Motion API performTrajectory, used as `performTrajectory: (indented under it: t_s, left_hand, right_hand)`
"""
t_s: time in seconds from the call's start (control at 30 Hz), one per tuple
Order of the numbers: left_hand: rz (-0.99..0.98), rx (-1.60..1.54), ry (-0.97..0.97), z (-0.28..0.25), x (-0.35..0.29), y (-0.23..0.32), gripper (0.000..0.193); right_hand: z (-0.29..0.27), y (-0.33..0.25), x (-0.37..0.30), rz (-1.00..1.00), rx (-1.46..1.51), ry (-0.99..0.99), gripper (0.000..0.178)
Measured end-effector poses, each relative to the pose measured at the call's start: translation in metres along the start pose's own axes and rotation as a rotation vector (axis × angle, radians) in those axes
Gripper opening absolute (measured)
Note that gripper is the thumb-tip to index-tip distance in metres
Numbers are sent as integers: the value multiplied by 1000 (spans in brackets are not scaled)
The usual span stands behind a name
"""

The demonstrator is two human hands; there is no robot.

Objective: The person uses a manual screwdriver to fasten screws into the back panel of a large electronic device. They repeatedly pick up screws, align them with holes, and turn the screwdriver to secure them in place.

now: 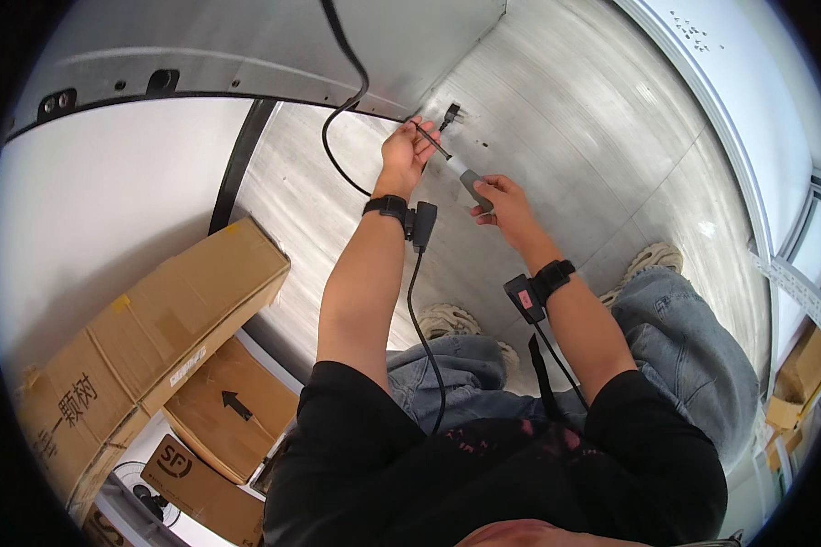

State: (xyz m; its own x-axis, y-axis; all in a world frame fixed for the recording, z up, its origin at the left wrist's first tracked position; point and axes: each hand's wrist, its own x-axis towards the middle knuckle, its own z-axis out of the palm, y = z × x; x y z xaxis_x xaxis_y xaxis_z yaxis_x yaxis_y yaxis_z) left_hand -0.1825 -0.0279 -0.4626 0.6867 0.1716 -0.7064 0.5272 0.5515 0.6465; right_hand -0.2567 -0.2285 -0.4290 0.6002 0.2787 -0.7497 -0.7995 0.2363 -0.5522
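My right hand (500, 202) is closed around the grey handle of a screwdriver (470, 182). The dark shaft points up and left toward the lower edge of a large grey metal panel (192, 41). My left hand (405, 153) is at that edge, palm turned up and fingers apart beside the shaft's tip. Whether a small piece sits at the tip is too small to tell. Just right of my left fingers, a black power plug (451, 113) lies on the floor. A black cable (333, 137) hangs over the panel and loops down behind my left wrist.
Cardboard boxes (169, 319) are stacked at the left, beside a white panel (119, 164) with a black strip. Several small dark screws (691, 35) lie on a white surface at the upper right. My shoes rest on the pale floor (575, 137). Cabled black devices are strapped to both wrists.
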Motion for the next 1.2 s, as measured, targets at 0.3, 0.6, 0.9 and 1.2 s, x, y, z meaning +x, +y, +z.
performTrajectory:
  t_s: [0.3,0.6,0.9,1.2]
  left_hand:
    - [-9,-37,45,-19,10,-1,23]
    - [-4,-101,21,-19,14,-1,23]
    - [6,-100,93,-12,15,-3,20]
    - [16,-101,130,-9,13,-4,19]
  right_hand:
    - [13,19,12,35,36,49,38]
    - [11,18,13,-32,71,1,35]
    - [9,16,14,-3,122,-14,38]
    - [10,13,15,24,141,-49,36]
